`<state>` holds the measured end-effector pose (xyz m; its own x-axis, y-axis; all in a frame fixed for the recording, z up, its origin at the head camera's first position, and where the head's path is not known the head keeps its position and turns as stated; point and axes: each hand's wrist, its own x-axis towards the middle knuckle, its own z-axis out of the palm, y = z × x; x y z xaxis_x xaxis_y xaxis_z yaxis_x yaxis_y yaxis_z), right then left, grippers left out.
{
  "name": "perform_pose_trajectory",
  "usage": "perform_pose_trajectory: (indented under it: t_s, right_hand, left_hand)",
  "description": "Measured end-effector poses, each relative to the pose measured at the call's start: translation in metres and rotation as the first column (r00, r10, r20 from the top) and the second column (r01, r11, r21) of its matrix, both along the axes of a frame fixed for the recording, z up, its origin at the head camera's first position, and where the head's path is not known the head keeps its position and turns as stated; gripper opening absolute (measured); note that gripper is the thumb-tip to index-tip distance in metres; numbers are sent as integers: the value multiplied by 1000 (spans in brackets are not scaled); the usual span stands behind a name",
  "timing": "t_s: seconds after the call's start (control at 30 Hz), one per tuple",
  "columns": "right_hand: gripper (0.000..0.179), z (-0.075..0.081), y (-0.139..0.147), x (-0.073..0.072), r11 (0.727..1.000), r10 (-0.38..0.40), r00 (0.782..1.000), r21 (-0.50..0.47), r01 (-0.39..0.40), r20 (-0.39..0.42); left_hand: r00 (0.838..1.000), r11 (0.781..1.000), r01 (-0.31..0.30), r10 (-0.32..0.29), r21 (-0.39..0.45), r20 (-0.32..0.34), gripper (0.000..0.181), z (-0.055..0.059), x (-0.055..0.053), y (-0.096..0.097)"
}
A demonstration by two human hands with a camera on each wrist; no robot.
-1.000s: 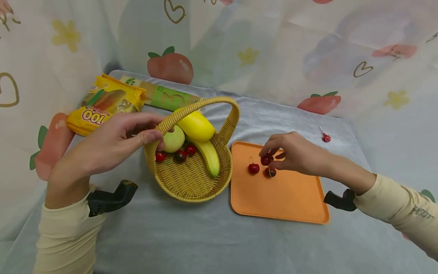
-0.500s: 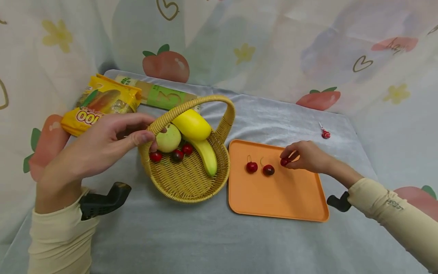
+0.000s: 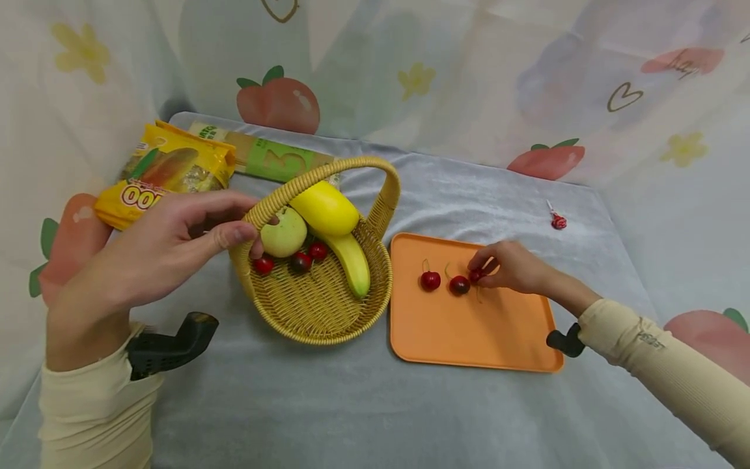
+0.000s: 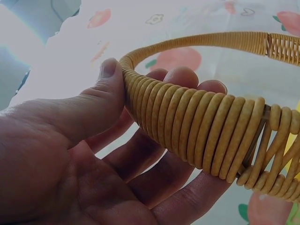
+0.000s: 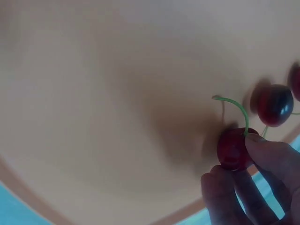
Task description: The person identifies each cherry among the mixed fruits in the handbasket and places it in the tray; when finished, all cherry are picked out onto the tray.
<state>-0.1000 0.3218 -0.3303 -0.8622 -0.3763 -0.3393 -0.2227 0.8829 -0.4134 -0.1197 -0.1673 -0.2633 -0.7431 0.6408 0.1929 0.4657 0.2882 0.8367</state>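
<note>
Head view: with the left hand [image 3: 170, 244], holds the handle [image 3: 325, 172] of the wicker basket [image 3: 310, 316]; with the right hand [image 3: 511, 267], pinches a cherry [image 3: 476, 275] inside the rim of the orange tray [image 3: 445, 332], near two other cherries [image 3: 430, 281]. Could jerk the basket by tugging left-handed and set the pale green fruit [image 3: 285, 238] rolling.

Left wrist view: hooks thumb and fingers round opposite sides of the handle, seemingly loosely; could lose it under a sudden swing.

Right wrist view: grasps the cherry between thumb and fingertips beside its curved stem [image 5: 244, 115]. Could squirt it free by pressing off-centre, or knock the other cherries by sliding sideways. Cannot tell tray contact from slight lift.
</note>
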Motion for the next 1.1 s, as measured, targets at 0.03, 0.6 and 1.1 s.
perform_pose_trajectory:
  t_s: [0.03,0.6,1.1]
  right_hand:
    - [26,1,-1,0,1000,2,1000,5,-2,-3]
    - [29,85,-97,5,989,132,990,-57,-135,-53]
    - [26,59,-235,-42,875,474,878,-150,-460,72]
  left_hand:
    - [1000,1000,-2,2,-1,-2,17,0,0,-1]
    - [1000,1000,3,-3,0,23,25,3,-4,-5]
    - [998,1000,-1,1,4,58,26,3,-2,1]
